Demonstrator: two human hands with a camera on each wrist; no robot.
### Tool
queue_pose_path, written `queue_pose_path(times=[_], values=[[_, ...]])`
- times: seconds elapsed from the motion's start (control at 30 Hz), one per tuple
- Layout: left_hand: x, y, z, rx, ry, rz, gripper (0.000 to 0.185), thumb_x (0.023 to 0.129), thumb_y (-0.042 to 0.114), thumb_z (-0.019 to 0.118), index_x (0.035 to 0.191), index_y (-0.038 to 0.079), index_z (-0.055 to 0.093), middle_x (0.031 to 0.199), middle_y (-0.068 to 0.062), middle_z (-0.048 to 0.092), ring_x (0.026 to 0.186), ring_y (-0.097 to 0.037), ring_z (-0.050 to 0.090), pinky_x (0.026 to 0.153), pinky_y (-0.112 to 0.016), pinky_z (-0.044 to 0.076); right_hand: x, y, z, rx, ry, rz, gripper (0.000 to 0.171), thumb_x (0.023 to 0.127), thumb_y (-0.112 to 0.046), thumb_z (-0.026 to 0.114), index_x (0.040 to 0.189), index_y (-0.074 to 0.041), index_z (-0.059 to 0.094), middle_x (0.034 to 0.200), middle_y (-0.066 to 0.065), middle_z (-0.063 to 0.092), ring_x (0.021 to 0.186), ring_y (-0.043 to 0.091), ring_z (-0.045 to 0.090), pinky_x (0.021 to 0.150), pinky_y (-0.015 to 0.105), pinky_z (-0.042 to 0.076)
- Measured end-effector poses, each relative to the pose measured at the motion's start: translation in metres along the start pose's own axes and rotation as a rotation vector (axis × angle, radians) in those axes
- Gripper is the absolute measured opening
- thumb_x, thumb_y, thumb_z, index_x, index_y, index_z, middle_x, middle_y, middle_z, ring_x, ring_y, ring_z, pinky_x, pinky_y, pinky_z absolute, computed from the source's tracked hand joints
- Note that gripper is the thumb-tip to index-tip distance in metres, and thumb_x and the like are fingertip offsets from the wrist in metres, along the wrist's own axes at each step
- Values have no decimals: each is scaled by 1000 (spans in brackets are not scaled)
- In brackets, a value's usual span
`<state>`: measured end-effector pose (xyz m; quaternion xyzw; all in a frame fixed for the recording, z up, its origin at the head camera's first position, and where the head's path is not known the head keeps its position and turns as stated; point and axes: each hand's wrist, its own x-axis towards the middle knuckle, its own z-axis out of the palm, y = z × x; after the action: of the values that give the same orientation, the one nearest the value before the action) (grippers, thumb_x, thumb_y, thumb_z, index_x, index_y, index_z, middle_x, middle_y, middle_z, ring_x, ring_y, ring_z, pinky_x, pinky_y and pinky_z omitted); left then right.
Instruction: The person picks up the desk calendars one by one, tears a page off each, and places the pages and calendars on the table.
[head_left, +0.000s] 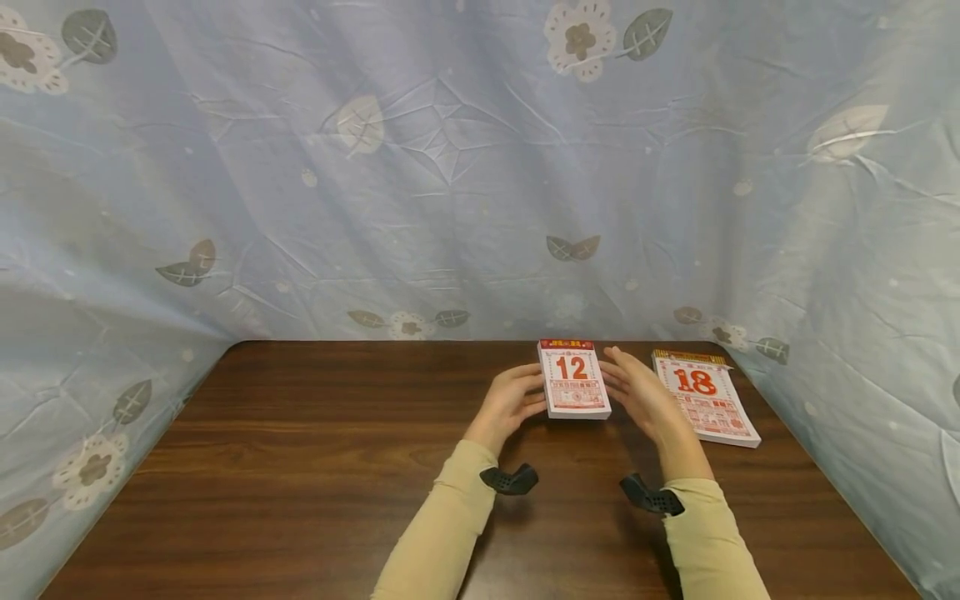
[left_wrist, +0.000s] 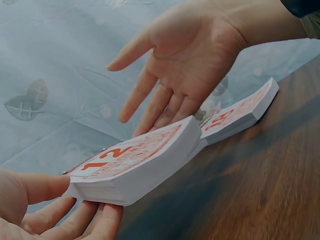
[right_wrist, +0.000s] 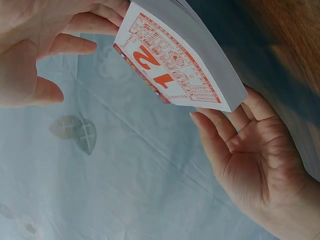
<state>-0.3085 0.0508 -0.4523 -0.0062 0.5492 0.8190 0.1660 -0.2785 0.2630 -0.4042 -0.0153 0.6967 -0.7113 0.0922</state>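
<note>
Calendar "12" (head_left: 576,382) is gripped by its edge in the left hand (head_left: 508,404) and flanked by the right hand (head_left: 641,393), its fingers extended, at the far side of a dark wood-grained table (head_left: 300,442). Nearby, a second calendar (head_left: 712,404) is numbered "18"; blue cloth (head_left: 292,217), leaf-and-flower printed, is hung around.

Tear-off calendar pad (right_wrist: 177,57), printed face visible, red-orange 12 (right_wrist: 154,68) reading sideways, red header strip (right_wrist: 142,75) along one edge. Left hand (right_wrist: 260,150) holds one side: fingers behind, thumb by the edge. Right hand (right_wrist: 30,40) at opposite side, thumb and index extended, clear of it; other fingers' contact unclear. Leaf-print blue cloth (right_wrist: 125,175) behind, wood-grain surface (right_wrist: 295,40) upper right.
</note>
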Motion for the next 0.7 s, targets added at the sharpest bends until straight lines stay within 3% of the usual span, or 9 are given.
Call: queue_pose_path(times=[0.7], values=[[-23,16,-31,53,48,16,41,95,6,60,135,1,54,109,-16,66,81,-17,68,74,-32,57,-5,-7,32,-37,-68,-46,72,105,-45,33,154,3,9,158,29,16,147,41,18,120,53,17]])
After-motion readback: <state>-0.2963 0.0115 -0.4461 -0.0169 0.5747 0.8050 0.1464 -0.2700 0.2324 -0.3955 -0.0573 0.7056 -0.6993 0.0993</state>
